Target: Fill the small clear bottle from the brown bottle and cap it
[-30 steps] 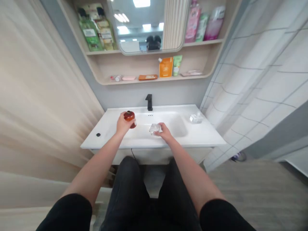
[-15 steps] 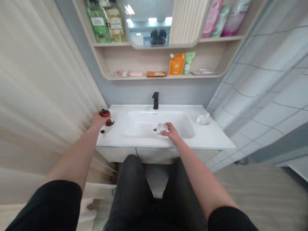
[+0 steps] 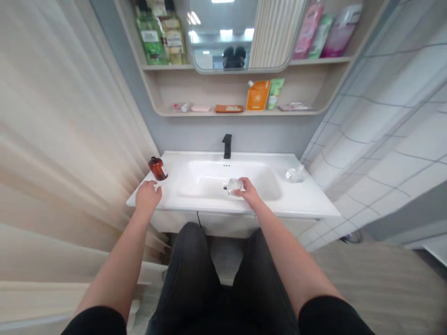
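Observation:
An amber bottle [image 3: 159,169] with a pale label stands uncapped on the left end of the white countertop [image 3: 171,197]. Just in front of it, my left hand [image 3: 148,197] is low over the counter edge, thumb and forefinger apart and off the bottle. The small black cap seen there earlier is hidden, probably behind this hand. My right hand [image 3: 248,191] grips a small clear, see-through container [image 3: 233,186] over the sink basin [image 3: 206,184]. Another clear, shiny item [image 3: 295,174] lies at the counter's right end.
A black faucet [image 3: 227,146] rises behind the basin. Above, a shelf [image 3: 202,113] carries an orange pouch [image 3: 258,95], a green tube [image 3: 275,93] and small packets, beneath a mirror [image 3: 223,37]. A curtain [image 3: 87,153] hangs at left; a tiled wall [image 3: 377,153] is at right.
My left hand has let go of the amber bottle and moved toward the front, to where the black cap lay. The right hand stays in place with the clear container.

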`<state>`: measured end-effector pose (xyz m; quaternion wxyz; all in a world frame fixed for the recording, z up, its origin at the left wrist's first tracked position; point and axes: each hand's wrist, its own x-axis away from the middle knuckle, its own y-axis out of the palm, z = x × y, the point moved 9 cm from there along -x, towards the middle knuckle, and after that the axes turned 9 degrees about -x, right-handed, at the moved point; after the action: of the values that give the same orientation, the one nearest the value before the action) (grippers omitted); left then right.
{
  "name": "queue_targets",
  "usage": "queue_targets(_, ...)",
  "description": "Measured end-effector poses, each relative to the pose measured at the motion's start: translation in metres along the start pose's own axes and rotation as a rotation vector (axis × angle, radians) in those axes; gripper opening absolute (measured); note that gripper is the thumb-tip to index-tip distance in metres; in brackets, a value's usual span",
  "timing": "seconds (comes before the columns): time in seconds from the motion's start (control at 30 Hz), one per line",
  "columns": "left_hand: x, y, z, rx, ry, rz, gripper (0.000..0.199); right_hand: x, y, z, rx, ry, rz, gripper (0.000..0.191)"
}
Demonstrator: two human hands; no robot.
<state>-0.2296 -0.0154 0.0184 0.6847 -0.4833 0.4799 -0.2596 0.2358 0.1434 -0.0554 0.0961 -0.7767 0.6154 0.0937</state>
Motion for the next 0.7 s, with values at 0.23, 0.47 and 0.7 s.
queue_targets(0.23, 0.003, 0.023, -0.001, -0.102, -0.001, -0.139, 0.035, 0.0, 0.0, 0.005, -0.114, 0.037, -0.011, 0.071)
queue_targets(0.47, 0.014, 0.003, 0.075, 0.465, 0.106, -0.073, 0.035, 0.001, 0.003, 0.001, -0.097, 0.024, -0.032, 0.071)
queue_targets(0.7, -0.005, -0.047, 0.225, 0.784, 0.42, -0.055, 0.029, 0.0, 0.006, 0.0, -0.095, 0.023, -0.058, 0.071)
